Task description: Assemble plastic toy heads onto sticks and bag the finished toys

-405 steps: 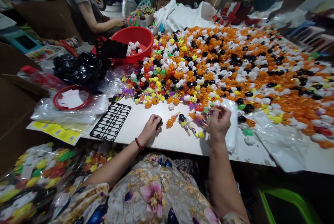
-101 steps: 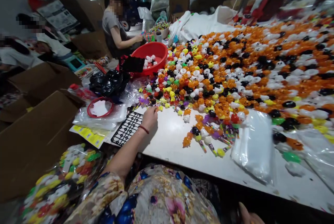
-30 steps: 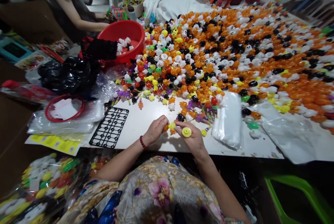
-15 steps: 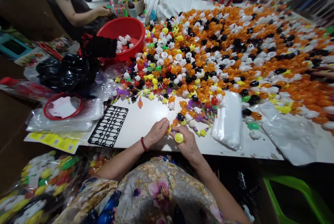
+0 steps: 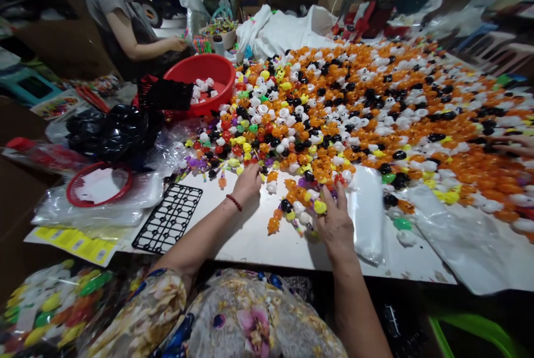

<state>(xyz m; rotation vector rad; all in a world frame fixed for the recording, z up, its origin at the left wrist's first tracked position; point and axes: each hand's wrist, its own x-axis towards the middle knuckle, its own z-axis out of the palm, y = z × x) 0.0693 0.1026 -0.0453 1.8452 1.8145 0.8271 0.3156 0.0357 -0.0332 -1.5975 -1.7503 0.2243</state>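
A large heap of small plastic toy figures, mostly orange, white and black, spreads over the white table. My left hand, with a red bead bracelet, reaches to the heap's front edge. Its fingers are bent together; their tips, and anything between them, are hidden. My right hand lies over the right side of a small cluster of assembled toys with patterned tubes. Its fingers are stretched and apart. A yellow toy head is right beside its thumb, and does not look gripped.
Right of my right hand lies a stack of clear plastic bags. At left are a black plastic grid and a small red basket. A red basin stands behind. One co-worker sits far left; another person's hand is at the right edge.
My hands have moved apart. The left has gone forward to the heap; the right has gone forward and right to the cluster. The yellow-ended toy is no longer held between them. The view has tilted up.
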